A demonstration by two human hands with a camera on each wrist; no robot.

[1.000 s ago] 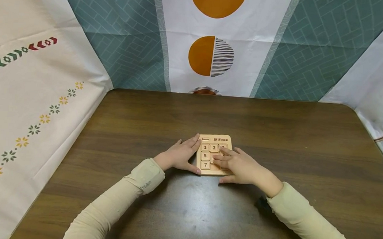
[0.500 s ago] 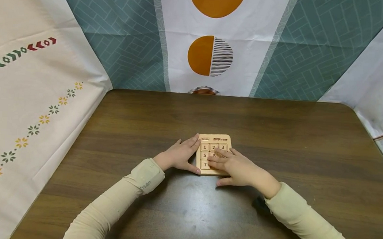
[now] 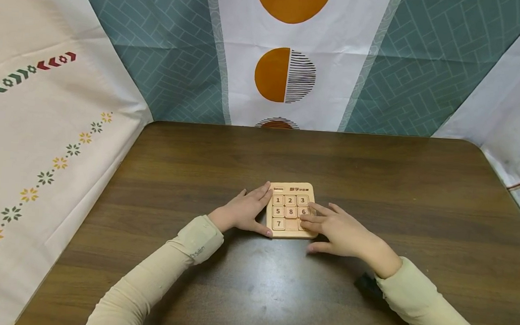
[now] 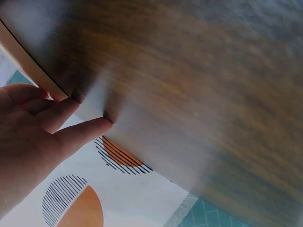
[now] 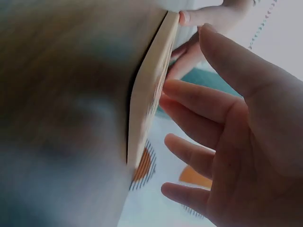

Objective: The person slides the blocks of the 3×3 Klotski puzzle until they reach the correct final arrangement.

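A wooden number sliding puzzle point(image 3: 290, 235) lies flat on the table, with tiles 1, 2, 3 in the top row and 5, 8 point(image 3: 290, 212), 6 in the middle one. In the bottom row, tile 7 point(image 3: 278, 224) sits left of a bare slot point(image 3: 291, 225); the right-hand tile is mostly covered. My left hand point(image 3: 244, 212) rests along the left edge, fingertips near the upper corner, thumb at the lower. My right hand point(image 3: 342, 232) reaches over the right edge, fingers extended and fingertips over the right-hand tiles. In the right wrist view the puzzle's side point(image 5: 143, 101) faces those fingertips.
The brown wooden table point(image 3: 397, 186) extends around the puzzle on all sides. Patterned cloth point(image 3: 180, 78) hangs behind its far edge, and white embroidered cloth point(image 3: 28, 143) on the left. A small dark item point(image 3: 367, 284) shows beneath the right wrist.
My right hand moved left over the lower tiles, then drew back to the right, uncovering the 8 tile and the bare slot below it. The left hand and puzzle stay in place.
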